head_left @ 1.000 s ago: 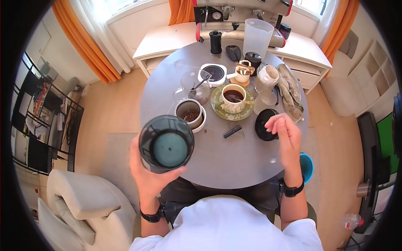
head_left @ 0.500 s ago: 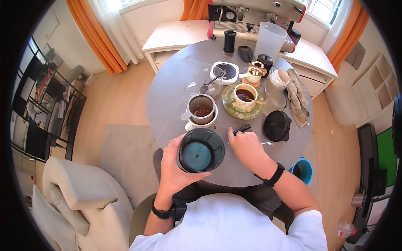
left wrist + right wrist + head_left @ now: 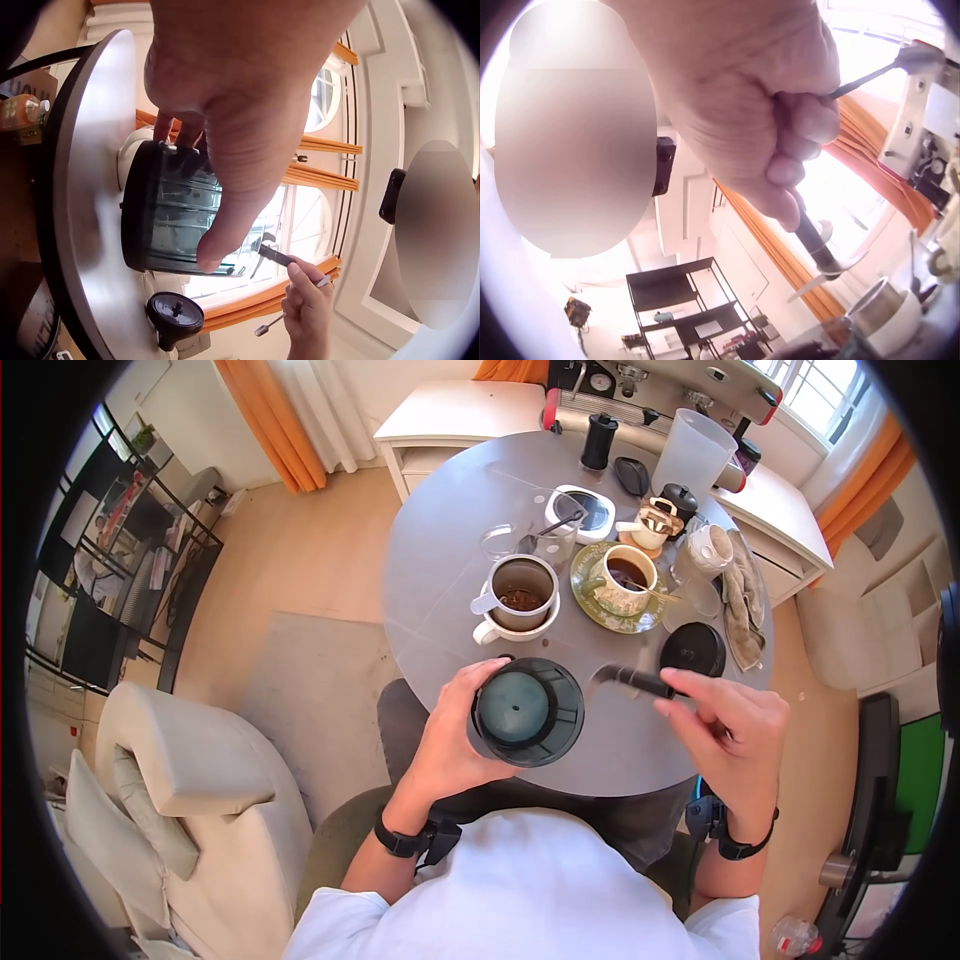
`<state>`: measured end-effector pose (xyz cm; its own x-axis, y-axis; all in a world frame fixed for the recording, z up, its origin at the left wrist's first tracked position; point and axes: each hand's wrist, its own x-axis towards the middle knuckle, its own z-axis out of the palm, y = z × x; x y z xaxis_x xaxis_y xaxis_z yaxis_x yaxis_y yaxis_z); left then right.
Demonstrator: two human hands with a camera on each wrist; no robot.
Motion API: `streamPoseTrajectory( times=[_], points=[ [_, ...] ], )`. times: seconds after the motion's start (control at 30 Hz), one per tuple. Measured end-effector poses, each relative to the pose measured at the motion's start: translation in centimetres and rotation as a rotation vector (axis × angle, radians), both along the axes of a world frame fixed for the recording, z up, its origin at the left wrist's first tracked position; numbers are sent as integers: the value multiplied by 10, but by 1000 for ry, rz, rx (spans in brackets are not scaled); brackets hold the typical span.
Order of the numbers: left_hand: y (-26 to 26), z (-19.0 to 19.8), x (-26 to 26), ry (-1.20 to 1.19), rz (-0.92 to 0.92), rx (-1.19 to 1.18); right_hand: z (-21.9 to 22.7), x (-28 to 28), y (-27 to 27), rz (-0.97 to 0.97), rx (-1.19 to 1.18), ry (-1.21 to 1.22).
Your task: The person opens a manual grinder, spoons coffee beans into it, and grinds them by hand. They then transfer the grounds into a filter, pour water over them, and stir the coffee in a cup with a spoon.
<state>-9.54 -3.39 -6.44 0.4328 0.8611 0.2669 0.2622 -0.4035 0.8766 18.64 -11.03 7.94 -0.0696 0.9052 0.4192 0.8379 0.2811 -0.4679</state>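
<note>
Pinching is done by the thumb and forefinger of the right hand (image 3: 740,735), between which the end of a slim black-handled tool (image 3: 645,681) with a curved, blurred tip is gripped. The remaining fingers are curled toward the palm, and a thin metal rod with a widened end (image 3: 270,325) is seen jutting from them in both wrist views; how it is held cannot be told. The right forearm is raised, and the black tool is pointed leftward, its tip beside the dark teal see-through container (image 3: 528,712) but apart from it. That container is clasped in the left hand (image 3: 460,735), with the fingers wrapped round its far side and the thumb laid along its near side; its open top is turned upward and its black band toward the table. It is held over the near part of the round grey table (image 3: 440,560). Just beyond it, a grey metal filter cup (image 3: 523,592) with brown grounds is seated in a white cup (image 3: 525,634). Farther right, a cream patterned cup of dark liquid (image 3: 622,598) is set on a green patterned saucer (image 3: 592,600), and a round black lid (image 3: 693,651) is placed near the right hand.
</note>
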Motion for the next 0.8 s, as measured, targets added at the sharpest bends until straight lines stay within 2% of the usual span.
streamPoseTrajectory(
  times=[0.03, 0.07, 0.13, 0.2, 0.27, 0.47, 0.6, 0.67, 0.8],
  points=[
    [0, 1, 7, -10, -26, 3, 5, -2, -4, 24, -82, 89],
    [0, 2, 14, -20, -52, 7, 0, -5, -4, 17, -84, 79],
    [0, 4, 26, -32, -85, 81, -23, -13, 1, 201, -19, 14],
    [-1, 7, 33, -35, -113, 156, -42, -23, 4, 218, -12, -16],
    [-2, 12, 36, 72, -122, 266, -53, -27, 6, 215, -8, -124],
    [-3, 15, 37, 23, -162, 145, -47, -30, 8, 254, -19, 68],
    [-4, 14, 40, -51, -166, 69, -65, -21, 15, 236, -73, -61],
    [-4, 12, 40, -14, -147, 161, -72, -19, 15, 191, -32, -109],
    [-5, 14, 40, -27, -165, 102, -69, -20, 11, 206, -38, -56]
  ],
)
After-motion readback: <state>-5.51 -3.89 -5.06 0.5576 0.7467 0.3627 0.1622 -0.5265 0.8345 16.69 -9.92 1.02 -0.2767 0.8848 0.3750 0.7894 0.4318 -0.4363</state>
